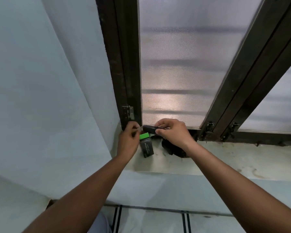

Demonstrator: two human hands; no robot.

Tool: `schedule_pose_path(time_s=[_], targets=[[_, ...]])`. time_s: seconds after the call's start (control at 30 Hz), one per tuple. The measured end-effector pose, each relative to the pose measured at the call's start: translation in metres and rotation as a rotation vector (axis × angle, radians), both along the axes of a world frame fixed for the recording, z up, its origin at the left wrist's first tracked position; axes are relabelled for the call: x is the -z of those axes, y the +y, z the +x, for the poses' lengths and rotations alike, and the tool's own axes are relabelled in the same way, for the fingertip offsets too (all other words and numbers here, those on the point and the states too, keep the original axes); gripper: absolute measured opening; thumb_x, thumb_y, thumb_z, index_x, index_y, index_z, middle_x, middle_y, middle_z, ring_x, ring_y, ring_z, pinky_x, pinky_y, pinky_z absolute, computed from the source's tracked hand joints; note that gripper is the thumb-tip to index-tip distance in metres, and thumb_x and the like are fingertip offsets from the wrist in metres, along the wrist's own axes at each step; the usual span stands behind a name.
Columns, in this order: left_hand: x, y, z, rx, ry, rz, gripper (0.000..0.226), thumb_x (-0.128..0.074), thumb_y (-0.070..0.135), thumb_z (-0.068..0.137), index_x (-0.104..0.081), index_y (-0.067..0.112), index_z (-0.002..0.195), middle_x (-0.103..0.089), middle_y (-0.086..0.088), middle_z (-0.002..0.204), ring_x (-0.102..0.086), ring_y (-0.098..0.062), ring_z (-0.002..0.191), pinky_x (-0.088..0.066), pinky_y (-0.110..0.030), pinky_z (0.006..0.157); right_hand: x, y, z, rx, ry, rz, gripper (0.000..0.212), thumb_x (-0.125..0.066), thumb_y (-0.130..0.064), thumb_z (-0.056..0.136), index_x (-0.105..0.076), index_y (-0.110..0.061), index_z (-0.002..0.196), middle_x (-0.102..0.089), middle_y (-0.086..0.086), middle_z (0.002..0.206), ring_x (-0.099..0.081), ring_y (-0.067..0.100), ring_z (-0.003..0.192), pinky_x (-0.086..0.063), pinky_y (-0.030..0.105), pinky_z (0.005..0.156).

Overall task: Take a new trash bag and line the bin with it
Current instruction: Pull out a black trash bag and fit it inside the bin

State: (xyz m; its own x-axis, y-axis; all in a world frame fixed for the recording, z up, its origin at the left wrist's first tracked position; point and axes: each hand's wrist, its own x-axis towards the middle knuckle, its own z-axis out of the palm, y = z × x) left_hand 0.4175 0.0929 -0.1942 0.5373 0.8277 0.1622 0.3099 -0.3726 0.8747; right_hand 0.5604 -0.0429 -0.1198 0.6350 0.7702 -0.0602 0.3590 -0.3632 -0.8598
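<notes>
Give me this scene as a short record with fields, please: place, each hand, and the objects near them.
place: stone window sill under a dark-framed window
right hand: holds a black roll, apparently trash bags
left hand: pinches a thin loose end at the tip of the roll
box: dark box with green top, upright on the sill, below the roll
other: dark crumpled item on the sill, under the right wrist
bin: not in view

Your hands work in the tight corner where the pale wall [49, 98] meets the dark window frame [124, 73]. A green-topped box [146, 146] and a black heap [172, 148] stand on the sill [225, 158] just below them. To your right the sill lies open.
</notes>
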Motion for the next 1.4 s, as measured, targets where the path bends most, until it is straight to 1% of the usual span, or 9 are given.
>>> schedule_pose_path(time_s=[0.3,0.43,0.5,0.63,0.83,0.93,1.03,1.27,1.4], targets=[[0.008,-0.001,-0.002,-0.005,-0.084,-0.164,0.021,-0.068,0.014,0.096,-0.077,0.033,0.091,-0.076,0.012,0.092,-0.066,-0.004,0.077,-0.062,-0.035,0.081,-0.033,0.02,-0.006,-0.263,-0.341,-0.35,0.021,-0.074,-0.024,0.087,-0.08,-0.03,0.106,-0.071,-0.012,0.094,-0.064,0.007,0.086,-0.05,0.018,0.075],[-0.001,-0.005,0.0,0.107,-0.008,-0.22,0.031,-0.079,0.019,0.084,-0.074,0.025,0.114,-0.074,0.006,0.113,-0.068,-0.007,0.096,-0.055,-0.017,0.081,-0.044,0.031,-0.012,-0.325,-0.52,-0.48,0.019,-0.076,-0.032,0.084,-0.081,-0.033,0.102,-0.075,-0.009,0.101,-0.068,0.012,0.095,-0.057,0.03,0.085],[-0.002,-0.005,0.001,0.152,0.015,-0.265,0.046,-0.086,0.027,0.076,-0.068,0.029,0.118,-0.069,0.01,0.115,-0.067,-0.008,0.1,-0.055,-0.023,0.083,-0.044,0.038,-0.015,-0.308,-0.57,-0.495,0.026,-0.077,-0.04,0.082,-0.079,-0.035,0.108,-0.074,-0.008,0.105,-0.067,0.012,0.094,-0.058,0.031,0.085],[-0.002,-0.003,0.0,0.201,0.019,-0.273,0.046,-0.082,0.016,0.079,-0.064,0.036,0.116,-0.069,0.012,0.116,-0.065,-0.008,0.106,-0.053,-0.024,0.079,-0.036,0.045,-0.015,-0.261,-0.409,-0.472,0.037,-0.07,-0.053,0.085,-0.073,-0.038,0.119,-0.073,-0.009,0.112,-0.069,0.014,0.095,-0.058,0.035,0.089],[-0.003,-0.001,-0.004,0.244,-0.05,-0.268,0.052,-0.066,-0.004,0.084,-0.059,0.032,0.121,-0.067,0.009,0.116,-0.065,-0.006,0.111,-0.052,-0.015,0.078,-0.016,0.038,0.001,-0.089,-0.31,-0.492,0.046,-0.06,-0.026,0.094,-0.059,-0.03,0.14,-0.064,0.001,0.136,-0.061,0.02,0.12,-0.051,0.032,0.098],[0.002,0.001,-0.005,0.24,-0.041,-0.193,0.027,-0.068,0.002,0.09,-0.071,0.023,0.107,-0.069,0.009,0.119,-0.065,-0.007,0.113,-0.052,-0.007,0.079,-0.001,0.035,0.008,-0.07,0.018,-0.508,0.047,-0.066,-0.025,0.09,-0.06,-0.034,0.135,-0.064,0.0,0.112,-0.063,0.018,0.09,-0.059,0.03,0.074],[0.007,0.005,-0.005,0.323,0.002,-0.148,0.025,-0.08,0.022,0.086,-0.074,0.021,0.11,-0.065,0.01,0.126,-0.062,-0.003,0.114,-0.055,-0.021,0.094,0.004,0.031,0.013,0.025,0.168,-0.397,0.02,-0.067,-0.019,0.089,-0.077,-0.024,0.106,-0.063,0.001,0.091,-0.054,0.016,0.07,-0.052,0.024,0.055],[0.011,0.01,0.004,0.263,0.013,-0.087,0.017,-0.072,0.019,0.092,-0.079,0.02,0.108,-0.072,0.007,0.122,-0.066,-0.008,0.111,-0.05,-0.014,0.086,-0.003,0.029,0.011,-0.061,0.562,-0.162,0.03,-0.077,-0.022,0.088,-0.075,-0.003,0.112,-0.072,0.009,0.102,-0.064,0.02,0.089,-0.059,0.023,0.076],[0.01,0.009,0.005,0.274,0.011,-0.147,0.02,-0.074,0.018,0.09,-0.076,0.023,0.109,-0.075,0.009,0.111,-0.069,-0.006,0.104,-0.054,-0.016,0.081,-0.002,0.034,0.007,-0.098,0.432,-0.197,0.024,-0.074,-0.013,0.089,-0.073,0.0,0.11,-0.073,0.015,0.099,-0.07,0.019,0.088,-0.062,0.026,0.084]])
